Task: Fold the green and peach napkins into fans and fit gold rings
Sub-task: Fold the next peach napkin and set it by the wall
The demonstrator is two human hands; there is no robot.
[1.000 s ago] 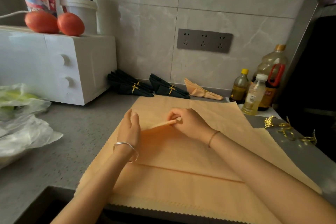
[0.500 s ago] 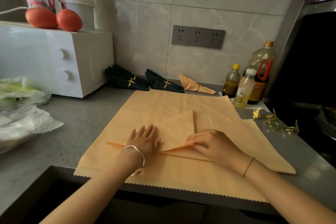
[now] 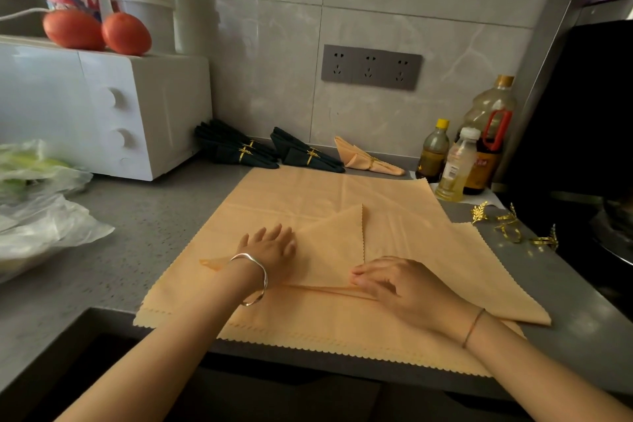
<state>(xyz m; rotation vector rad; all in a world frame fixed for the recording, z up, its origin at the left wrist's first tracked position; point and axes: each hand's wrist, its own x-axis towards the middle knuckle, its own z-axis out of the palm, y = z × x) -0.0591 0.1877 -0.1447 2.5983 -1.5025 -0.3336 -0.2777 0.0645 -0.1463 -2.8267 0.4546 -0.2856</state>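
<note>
- While my left hand (image 3: 270, 250) lies flat with straight fingers on the folded flap (image 3: 335, 250), it holds nothing; I judge it is pinning the cloth so the flap cannot slide.
- My right hand (image 3: 400, 284) has bent fingers, with the tips on the flap's near crease. I cannot tell whether it pinches the edge or only presses it.
- The peach napkin (image 3: 308, 195) is spread on the counter (image 3: 137, 233) in front of me, its zigzag hem hanging over the front edge. One corner is turned in as a triangle, and there are no fan pleats yet.
- Cloth shows in more than one layer at the right; I cannot tell whether that is one napkin or two.
- The gold rings (image 3: 510, 226) lie loose to the right, just beside the napkin, within my right hand's reach for the later fitting.
- Two green fans (image 3: 239, 151) and a peach fan (image 3: 366, 159) sit ringed by the wall, beyond the napkin and out of the work.
- Bottles (image 3: 459, 164) stand at the far right corner, touching or just beside the cloth; a wide fold there could knock them.
- The microwave (image 3: 102, 113) and plastic bags (image 3: 41, 216) are to the left, well apart from the napkin.
</note>
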